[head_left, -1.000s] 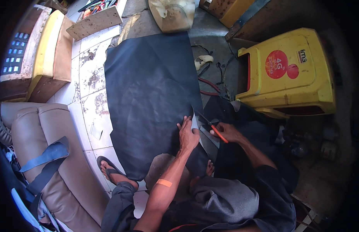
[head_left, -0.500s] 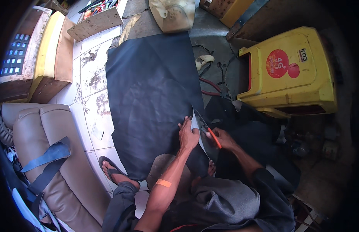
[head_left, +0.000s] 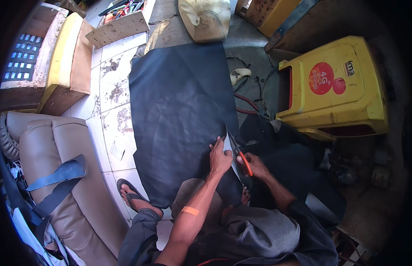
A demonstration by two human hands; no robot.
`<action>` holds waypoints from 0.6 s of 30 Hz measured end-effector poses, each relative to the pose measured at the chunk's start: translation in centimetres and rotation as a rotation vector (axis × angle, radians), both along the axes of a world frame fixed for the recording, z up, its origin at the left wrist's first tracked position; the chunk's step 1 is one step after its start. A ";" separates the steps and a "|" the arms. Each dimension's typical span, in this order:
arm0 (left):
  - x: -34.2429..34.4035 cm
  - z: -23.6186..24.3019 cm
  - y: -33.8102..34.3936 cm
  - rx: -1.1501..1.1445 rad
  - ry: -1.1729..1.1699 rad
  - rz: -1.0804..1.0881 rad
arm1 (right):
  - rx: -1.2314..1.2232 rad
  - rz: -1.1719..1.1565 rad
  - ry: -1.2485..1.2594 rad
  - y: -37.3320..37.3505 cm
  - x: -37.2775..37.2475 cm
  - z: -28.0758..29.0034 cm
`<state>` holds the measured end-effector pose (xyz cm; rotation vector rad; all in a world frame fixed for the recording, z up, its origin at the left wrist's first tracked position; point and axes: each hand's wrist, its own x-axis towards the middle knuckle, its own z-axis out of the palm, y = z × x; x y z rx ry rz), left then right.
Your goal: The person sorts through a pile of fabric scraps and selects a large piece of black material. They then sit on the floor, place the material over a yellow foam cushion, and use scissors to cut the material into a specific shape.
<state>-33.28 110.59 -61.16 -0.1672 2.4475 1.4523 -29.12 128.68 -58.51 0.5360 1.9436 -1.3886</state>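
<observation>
A large black sheet (head_left: 175,97) lies over the floor, its cut right edge turned up to show a pale underside (head_left: 236,165). My left hand (head_left: 220,155) grips this sheet beside the cut, fingers over the black surface and thumb at the pale edge. My right hand (head_left: 254,166) is closed on orange-handled scissors (head_left: 246,163), whose blades point away from me along the cut. Darker material (head_left: 285,162) is bunched to the right. My sandalled left foot (head_left: 132,195) rests by the sheet's lower left corner.
A brown padded cushion (head_left: 68,190) with dark strips lies at the left. Wooden boxes (head_left: 59,75) and a tool box (head_left: 117,33) stand on white tiles (head_left: 112,133). A yellow plastic case (head_left: 352,97) lies at the right, red hose (head_left: 246,104) near it, a cream container (head_left: 203,20) beyond.
The scissors have swung more upright and moved alongside the cut edge, my right hand shifting with them. The whole view has shifted slightly, while my left hand stays on the sheet.
</observation>
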 end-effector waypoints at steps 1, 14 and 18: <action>0.0 0.0 -0.2 -0.016 0.026 0.018 | 0.070 0.048 0.044 0.0 0.1 -0.1; -4.6 5.3 -30.4 0.305 0.028 0.607 | 0.800 0.228 0.299 2.5 5.0 6.0; -7.9 18.3 -50.3 -0.696 0.406 0.858 | 0.336 0.045 0.489 -0.1 -5.4 5.3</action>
